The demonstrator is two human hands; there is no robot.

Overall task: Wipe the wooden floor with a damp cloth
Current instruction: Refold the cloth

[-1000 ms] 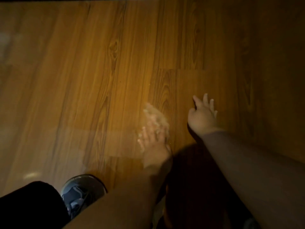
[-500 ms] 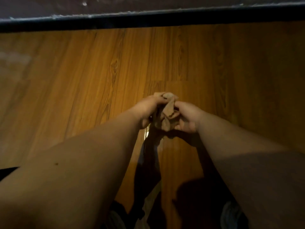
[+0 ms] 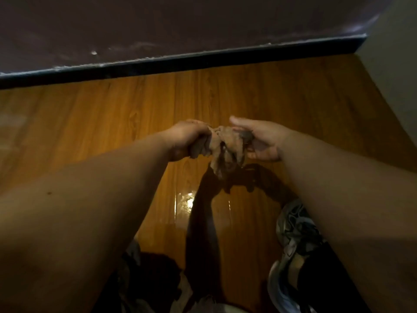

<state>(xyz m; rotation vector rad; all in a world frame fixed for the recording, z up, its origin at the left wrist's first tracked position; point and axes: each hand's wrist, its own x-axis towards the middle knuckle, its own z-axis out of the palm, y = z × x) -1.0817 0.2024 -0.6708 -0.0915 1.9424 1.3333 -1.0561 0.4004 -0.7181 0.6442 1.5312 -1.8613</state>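
A crumpled brown cloth (image 3: pixel 225 147) hangs in the air between both hands, above the wooden floor (image 3: pixel 112 114). My left hand (image 3: pixel 187 138) grips its left end with curled fingers. My right hand (image 3: pixel 261 138) holds the right end, thumb stretched out over the top, fingers curled under the bunched fabric. A loose fold of the cloth dangles below the hands. The floor directly beneath shows a wet, shiny patch (image 3: pixel 187 199).
A dark skirting board (image 3: pixel 203 59) runs along a dull purple wall at the far edge of the floor. A pale wall (image 3: pixel 394 75) closes the right side. My shoe (image 3: pixel 295 227) stands on the floor at lower right, dark clothing below.
One second ago the cloth was on the floor under my left hand, my right hand flat beside it. Both hands have since lifted it and now pull it slightly apart; the view tilted up.
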